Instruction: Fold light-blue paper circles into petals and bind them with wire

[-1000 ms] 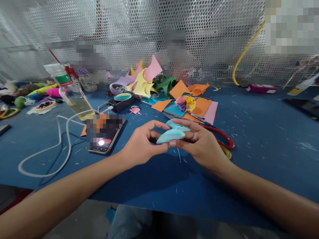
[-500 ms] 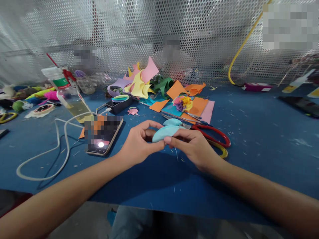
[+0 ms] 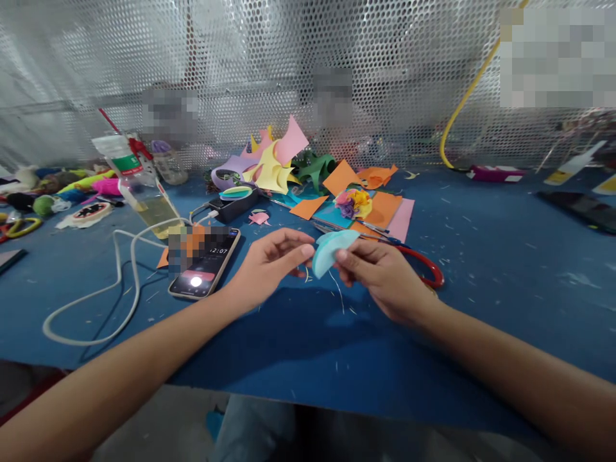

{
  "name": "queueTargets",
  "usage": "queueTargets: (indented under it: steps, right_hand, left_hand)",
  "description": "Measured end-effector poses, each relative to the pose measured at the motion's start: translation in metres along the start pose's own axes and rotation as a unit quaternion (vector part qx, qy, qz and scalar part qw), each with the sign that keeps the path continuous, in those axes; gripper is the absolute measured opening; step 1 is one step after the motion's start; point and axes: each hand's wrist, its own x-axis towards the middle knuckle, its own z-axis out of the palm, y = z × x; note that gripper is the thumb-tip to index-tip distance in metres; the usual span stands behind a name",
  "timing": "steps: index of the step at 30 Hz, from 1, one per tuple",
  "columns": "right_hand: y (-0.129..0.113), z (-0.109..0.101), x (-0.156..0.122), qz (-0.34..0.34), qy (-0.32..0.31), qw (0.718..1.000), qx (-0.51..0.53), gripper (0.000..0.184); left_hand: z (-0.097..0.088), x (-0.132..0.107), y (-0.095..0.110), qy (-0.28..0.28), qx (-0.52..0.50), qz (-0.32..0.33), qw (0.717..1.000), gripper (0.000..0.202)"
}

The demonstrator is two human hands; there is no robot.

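A light blue folded paper half-circle (image 3: 339, 253) is pinched between the thumb and fingers of my right hand (image 3: 392, 276), its rounded edge tilted down to the left. My left hand (image 3: 276, 263) is just left of the paper, fingers curved and apart from the thumb, with nothing visible between them. Another light blue paper edge shows behind the half-circle; whether it is held too, I cannot tell. Beyond my right hand lie scissors with a red handle (image 3: 436, 273), mostly hidden by the hand and paper.
A phone (image 3: 206, 263) with a looping white cable (image 3: 132, 282) lies to the left. Behind are paper scraps (image 3: 272, 168), a multicoloured paper flower (image 3: 353, 203) and orange sheets (image 3: 385, 212). A bottle of yellowish liquid (image 3: 156, 212) leans at the left. Mesh (image 3: 409, 83) rises at the back.
My left hand has come off the paper half-circle and opened slightly. My right hand has tilted the paper more upright and covers more of the scissors.
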Motion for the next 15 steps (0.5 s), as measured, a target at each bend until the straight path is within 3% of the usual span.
queueTargets:
  steps: [3, 6, 10, 13, 15]
  right_hand:
    - [0.002, 0.003, -0.001, 0.020, -0.043, 0.998, -0.028, 0.018]
    - [0.002, 0.003, 0.000, 0.015, -0.048, 0.998, -0.029, 0.018]
    - [0.001, 0.005, -0.003, -0.001, -0.074, 0.996, -0.055, 0.023]
    - [-0.001, 0.009, -0.009, -0.038, -0.088, 0.986, -0.140, 0.033]
    - [-0.002, 0.011, -0.011, -0.057, -0.075, 0.977, -0.193, 0.029]
  left_hand:
    - [-0.001, 0.001, 0.000, -0.049, -0.014, -0.047, 0.998, 0.019]
    - [-0.002, 0.002, 0.000, -0.064, -0.010, -0.062, 0.996, 0.018]
    - [-0.003, 0.000, -0.002, -0.052, 0.074, -0.022, 0.996, 0.015]
    - [0.000, -0.003, -0.004, -0.037, 0.155, 0.007, 0.987, 0.010]
    - [0.002, -0.005, -0.005, -0.030, 0.175, 0.005, 0.984, 0.010]
